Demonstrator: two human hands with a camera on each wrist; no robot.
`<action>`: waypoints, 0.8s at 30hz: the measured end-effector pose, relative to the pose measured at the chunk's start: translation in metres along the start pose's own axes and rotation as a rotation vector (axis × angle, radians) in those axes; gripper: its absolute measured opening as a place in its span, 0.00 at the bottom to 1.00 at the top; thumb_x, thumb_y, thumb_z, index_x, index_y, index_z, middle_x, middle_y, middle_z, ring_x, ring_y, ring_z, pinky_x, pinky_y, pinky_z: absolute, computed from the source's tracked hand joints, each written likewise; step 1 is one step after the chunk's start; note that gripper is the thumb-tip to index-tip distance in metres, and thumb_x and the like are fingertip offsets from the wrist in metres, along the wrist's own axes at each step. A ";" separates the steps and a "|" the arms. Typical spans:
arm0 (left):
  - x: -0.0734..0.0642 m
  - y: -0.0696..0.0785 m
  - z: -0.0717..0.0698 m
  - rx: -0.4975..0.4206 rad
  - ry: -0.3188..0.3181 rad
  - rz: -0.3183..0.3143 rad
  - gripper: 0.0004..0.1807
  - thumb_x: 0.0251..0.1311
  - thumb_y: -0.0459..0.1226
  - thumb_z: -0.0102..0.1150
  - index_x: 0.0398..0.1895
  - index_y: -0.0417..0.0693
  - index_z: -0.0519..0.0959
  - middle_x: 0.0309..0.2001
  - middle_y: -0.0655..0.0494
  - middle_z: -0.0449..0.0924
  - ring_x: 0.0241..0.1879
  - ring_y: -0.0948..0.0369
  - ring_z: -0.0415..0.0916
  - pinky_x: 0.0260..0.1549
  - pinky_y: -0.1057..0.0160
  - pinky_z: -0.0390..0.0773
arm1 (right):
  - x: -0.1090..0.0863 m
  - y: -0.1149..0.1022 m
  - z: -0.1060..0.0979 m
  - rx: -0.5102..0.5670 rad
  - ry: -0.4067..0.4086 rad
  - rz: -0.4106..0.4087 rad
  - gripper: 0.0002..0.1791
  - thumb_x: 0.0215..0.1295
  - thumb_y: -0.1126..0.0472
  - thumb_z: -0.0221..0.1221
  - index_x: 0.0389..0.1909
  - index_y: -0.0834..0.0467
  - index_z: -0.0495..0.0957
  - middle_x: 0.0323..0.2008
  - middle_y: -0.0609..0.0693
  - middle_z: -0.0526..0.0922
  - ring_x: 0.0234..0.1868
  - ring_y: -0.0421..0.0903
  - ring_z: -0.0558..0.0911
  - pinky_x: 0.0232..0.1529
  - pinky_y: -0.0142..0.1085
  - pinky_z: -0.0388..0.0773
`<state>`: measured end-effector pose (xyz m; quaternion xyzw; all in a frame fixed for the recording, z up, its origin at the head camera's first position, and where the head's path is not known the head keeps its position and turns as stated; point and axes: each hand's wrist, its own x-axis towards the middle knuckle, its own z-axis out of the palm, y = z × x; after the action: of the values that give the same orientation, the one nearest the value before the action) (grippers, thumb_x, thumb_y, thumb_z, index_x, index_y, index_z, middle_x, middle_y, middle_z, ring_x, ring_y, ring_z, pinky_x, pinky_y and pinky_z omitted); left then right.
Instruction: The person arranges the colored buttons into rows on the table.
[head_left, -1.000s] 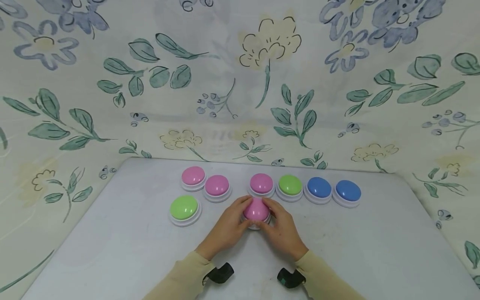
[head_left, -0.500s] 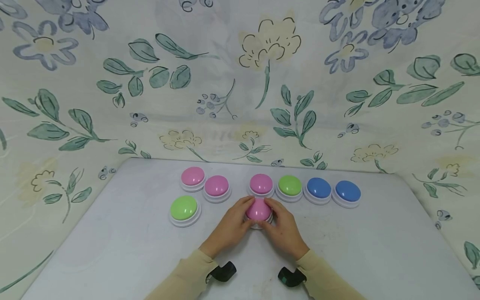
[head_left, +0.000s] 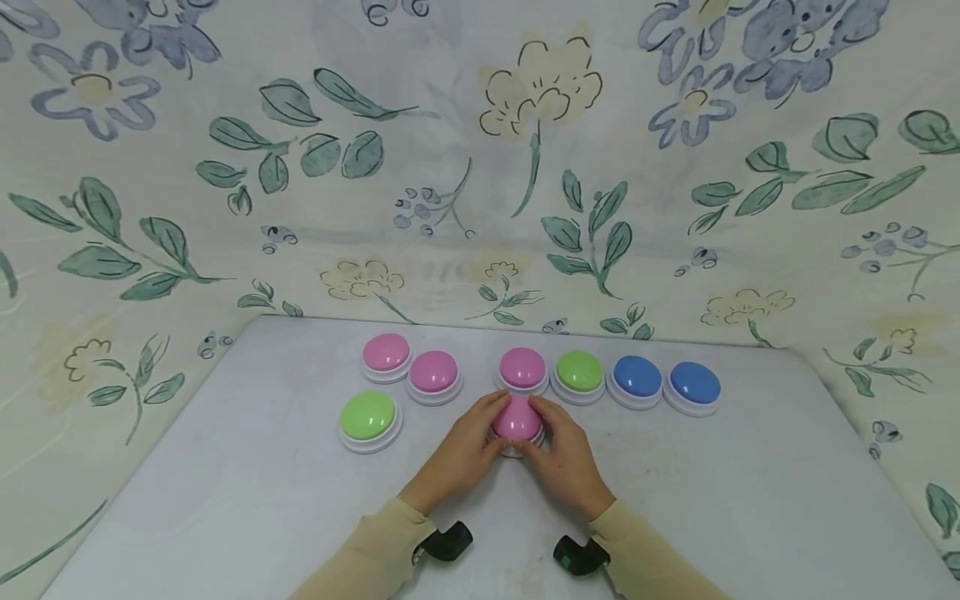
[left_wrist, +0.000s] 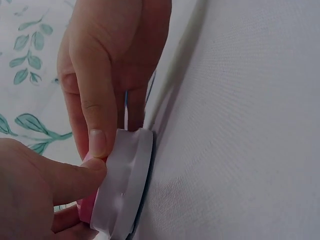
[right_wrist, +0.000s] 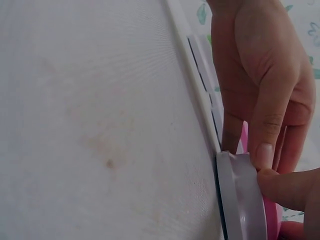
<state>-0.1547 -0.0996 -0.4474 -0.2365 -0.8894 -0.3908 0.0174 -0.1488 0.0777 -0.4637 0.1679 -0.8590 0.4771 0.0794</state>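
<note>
Between both hands is a pink dome push button on a round white base, near the middle of the table. My left hand holds its left side, thumb on the near side and fingers round the far side. From the right, my right hand grips it the same way. In the right wrist view the thumb tips of the right hand and left hand meet at the dome's edge. Just behind stands another pink button, close to the held one. Fingers hide parts of the held base.
Right of the rear pink button stand a green button and two blue ones, the nearer blue button beside the green. Left are two pink buttons, one pink button closer in, and a green button. Flowered cloth surrounds the white table.
Both hands and the held pink button have shifted very slightly right since a second ago, then stayed almost still. The grip is the same, and the other buttons stay put.
</note>
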 end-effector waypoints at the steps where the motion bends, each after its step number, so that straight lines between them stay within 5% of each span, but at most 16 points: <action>1: 0.000 0.000 0.000 -0.003 -0.001 0.001 0.32 0.64 0.25 0.61 0.70 0.27 0.64 0.70 0.34 0.65 0.70 0.43 0.64 0.68 0.48 0.66 | 0.000 0.000 0.000 -0.004 0.000 -0.004 0.34 0.59 0.69 0.69 0.65 0.71 0.69 0.63 0.66 0.75 0.66 0.60 0.74 0.66 0.50 0.71; 7: -0.002 0.000 -0.008 0.002 0.018 -0.006 0.35 0.63 0.26 0.63 0.72 0.30 0.62 0.71 0.37 0.65 0.71 0.45 0.63 0.70 0.50 0.64 | 0.000 -0.002 -0.002 0.012 -0.014 0.029 0.36 0.59 0.68 0.70 0.68 0.70 0.67 0.65 0.65 0.72 0.67 0.60 0.72 0.68 0.51 0.69; 14: -0.002 0.000 -0.029 0.014 0.070 -0.118 0.36 0.65 0.31 0.64 0.75 0.40 0.62 0.72 0.42 0.65 0.73 0.46 0.60 0.70 0.46 0.63 | 0.002 -0.008 -0.003 0.005 -0.003 0.039 0.35 0.60 0.65 0.69 0.68 0.65 0.68 0.68 0.63 0.70 0.70 0.62 0.68 0.67 0.60 0.67; 24: -0.002 -0.004 -0.053 0.025 0.149 -0.155 0.37 0.64 0.32 0.64 0.76 0.43 0.62 0.73 0.42 0.64 0.71 0.44 0.63 0.69 0.44 0.64 | 0.017 -0.031 0.007 0.000 0.026 0.028 0.33 0.60 0.63 0.69 0.66 0.64 0.72 0.69 0.64 0.68 0.70 0.64 0.66 0.65 0.62 0.69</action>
<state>-0.1628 -0.1401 -0.4138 -0.1372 -0.9060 -0.3965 0.0562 -0.1532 0.0530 -0.4382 0.1499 -0.8601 0.4804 0.0837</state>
